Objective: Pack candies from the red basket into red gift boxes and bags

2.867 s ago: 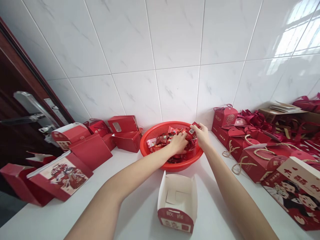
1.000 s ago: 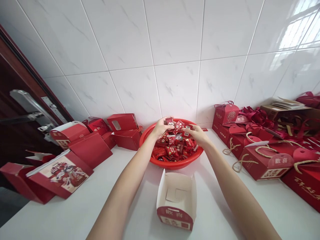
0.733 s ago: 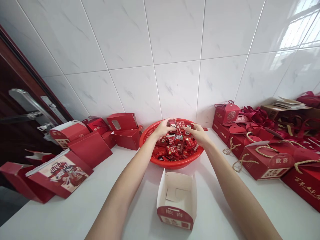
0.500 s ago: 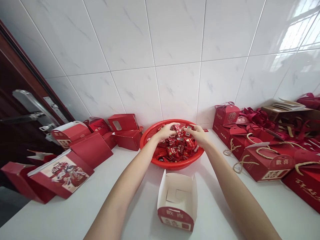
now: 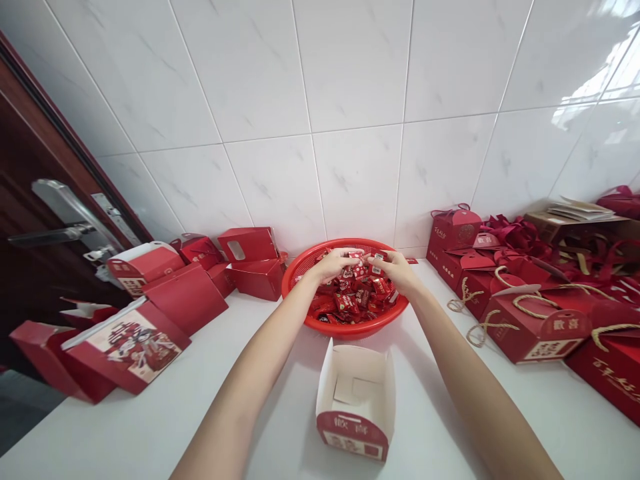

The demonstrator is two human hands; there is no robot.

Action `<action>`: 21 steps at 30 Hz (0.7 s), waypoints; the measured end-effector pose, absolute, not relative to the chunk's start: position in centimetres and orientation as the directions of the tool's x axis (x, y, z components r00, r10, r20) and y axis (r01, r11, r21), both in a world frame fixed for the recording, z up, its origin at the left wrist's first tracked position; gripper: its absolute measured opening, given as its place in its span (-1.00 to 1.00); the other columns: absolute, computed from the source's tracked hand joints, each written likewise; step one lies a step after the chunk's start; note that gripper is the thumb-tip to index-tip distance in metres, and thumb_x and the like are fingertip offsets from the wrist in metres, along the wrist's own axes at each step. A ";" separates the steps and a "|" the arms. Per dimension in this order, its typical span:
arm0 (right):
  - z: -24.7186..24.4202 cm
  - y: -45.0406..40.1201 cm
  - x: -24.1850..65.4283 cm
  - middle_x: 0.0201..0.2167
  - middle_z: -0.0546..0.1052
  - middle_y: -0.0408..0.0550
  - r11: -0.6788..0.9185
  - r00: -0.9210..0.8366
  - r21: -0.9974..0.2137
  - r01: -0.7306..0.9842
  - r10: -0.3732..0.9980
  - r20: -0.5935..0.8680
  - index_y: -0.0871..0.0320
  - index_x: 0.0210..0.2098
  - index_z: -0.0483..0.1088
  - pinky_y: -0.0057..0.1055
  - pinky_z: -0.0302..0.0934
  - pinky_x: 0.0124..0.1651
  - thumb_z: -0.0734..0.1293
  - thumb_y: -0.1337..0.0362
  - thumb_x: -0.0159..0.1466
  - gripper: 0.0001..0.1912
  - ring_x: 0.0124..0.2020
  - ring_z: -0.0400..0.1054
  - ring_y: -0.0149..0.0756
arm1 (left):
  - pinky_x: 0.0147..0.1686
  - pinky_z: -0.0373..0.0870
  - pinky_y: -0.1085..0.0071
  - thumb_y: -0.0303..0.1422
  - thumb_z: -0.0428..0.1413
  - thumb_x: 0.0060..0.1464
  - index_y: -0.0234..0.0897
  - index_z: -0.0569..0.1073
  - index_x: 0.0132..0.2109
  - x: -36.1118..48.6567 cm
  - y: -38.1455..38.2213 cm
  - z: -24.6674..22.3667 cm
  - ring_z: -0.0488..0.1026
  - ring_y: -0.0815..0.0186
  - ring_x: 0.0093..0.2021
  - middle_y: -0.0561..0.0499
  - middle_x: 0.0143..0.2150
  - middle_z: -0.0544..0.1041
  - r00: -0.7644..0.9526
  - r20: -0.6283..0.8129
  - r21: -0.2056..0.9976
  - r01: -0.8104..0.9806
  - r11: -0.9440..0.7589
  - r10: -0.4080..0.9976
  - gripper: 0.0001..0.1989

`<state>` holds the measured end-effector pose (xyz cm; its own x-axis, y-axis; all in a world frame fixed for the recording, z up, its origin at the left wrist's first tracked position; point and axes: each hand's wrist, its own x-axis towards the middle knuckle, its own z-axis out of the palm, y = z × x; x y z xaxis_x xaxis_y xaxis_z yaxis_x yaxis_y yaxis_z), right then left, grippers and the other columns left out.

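Note:
Both hands are over a red plastic basket (image 5: 345, 331) filled with red-wrapped candies (image 5: 347, 302). My left hand (image 5: 334, 265) is closed on a red candy packet with white dots (image 5: 357, 260). Close beside it, my right hand (image 5: 395, 268) pinches another red packet with a white label (image 5: 377, 264). Nearer to me, between my forearms, an open box (image 5: 354, 427) stands on the white table, red outside and white inside, with nothing visible in it.
Red gift boxes (image 5: 255, 260) and a printed one (image 5: 137, 347) stand at the left, near a door handle (image 5: 55, 235). Rope-handled red boxes (image 5: 537, 327) and dark red ribbons (image 5: 515, 243) crowd the right. A tiled wall (image 5: 355, 173) rises behind the basket.
The view has shifted very slightly. Both hands stay over the basket, and the packets in their fingers have turned a little.

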<state>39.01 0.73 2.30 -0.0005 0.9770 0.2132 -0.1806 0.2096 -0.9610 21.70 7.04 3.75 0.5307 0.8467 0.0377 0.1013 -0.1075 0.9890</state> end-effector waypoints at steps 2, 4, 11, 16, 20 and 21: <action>2.3 0.8 39.0 -0.45 0.61 -0.08 0.194 0.054 -0.961 -0.198 0.981 0.187 0.14 -0.43 0.55 -0.36 0.39 -0.37 0.57 0.11 -0.10 -0.69 -0.39 0.49 -0.21 | 0.00 0.41 0.20 -0.38 0.35 -0.11 -0.25 0.62 -0.02 21.7 7.1 3.8 0.54 0.15 -0.08 -0.09 -0.13 0.65 0.513 0.036 0.990 0.101 -0.102 0.858 -0.58; 2.2 0.9 39.1 -0.48 0.60 -0.09 0.166 0.069 -0.961 -0.221 0.986 0.154 0.14 -0.44 0.54 -0.36 0.39 -0.42 0.58 0.11 -0.11 -0.68 -0.44 0.47 -0.24 | -0.01 0.42 0.21 -0.40 0.36 -0.13 -0.24 0.61 0.00 21.7 7.2 3.8 0.54 0.17 -0.09 -0.08 -0.10 0.65 0.486 0.057 0.990 0.084 -0.112 0.872 -0.54; 2.1 0.8 39.2 -0.41 0.61 -0.05 0.150 0.037 -0.947 -0.283 0.989 0.146 0.17 -0.38 0.55 -0.33 0.47 -0.31 0.60 0.11 -0.10 -0.64 -0.37 0.50 -0.23 | 0.06 0.40 0.19 -0.40 0.40 -0.24 -0.27 0.62 -0.02 21.5 7.3 3.9 0.54 0.20 -0.11 -0.08 -0.10 0.64 0.420 0.117 0.985 0.068 -0.159 0.900 -0.49; 1.9 1.0 39.2 -0.47 0.58 -0.07 0.156 0.029 -0.958 -0.242 0.988 0.153 0.17 -0.45 0.53 -0.34 0.45 -0.32 0.62 0.07 -0.14 -0.61 -0.40 0.48 -0.24 | 0.02 0.43 0.19 -0.37 0.40 -0.22 -0.29 0.61 -0.04 21.4 7.5 3.6 0.56 0.23 -0.15 -0.08 -0.12 0.64 0.437 0.127 0.984 0.058 -0.169 0.890 -0.51; 1.5 1.4 39.3 -0.55 0.53 -0.12 0.186 -0.017 -0.979 -0.085 0.982 0.188 0.19 -0.51 0.51 -0.37 0.37 -0.41 0.61 0.02 -0.15 -0.60 -0.50 0.40 -0.32 | -0.09 0.49 0.25 -0.37 0.41 -0.23 -0.33 0.61 -0.09 21.7 7.5 3.4 0.56 0.23 -0.19 -0.06 -0.18 0.65 0.468 0.201 0.966 0.052 -0.254 0.861 -0.54; 1.4 1.5 39.3 -0.57 0.52 -0.13 0.195 -0.029 -0.979 -0.052 0.980 0.197 0.19 -0.50 0.52 -0.38 0.34 -0.43 0.60 0.01 -0.14 -0.59 -0.52 0.38 -0.33 | -0.11 0.49 0.27 -0.37 0.42 -0.25 -0.34 0.61 -0.11 21.7 7.5 3.3 0.56 0.24 -0.20 -0.06 -0.20 0.65 0.469 0.224 0.959 0.052 -0.280 0.854 -0.55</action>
<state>39.31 1.46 1.42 -0.0295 0.9800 0.1970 -0.0522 0.1953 -0.9793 21.74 7.49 3.32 0.4694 0.8541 0.2240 0.0516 -0.2797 0.9587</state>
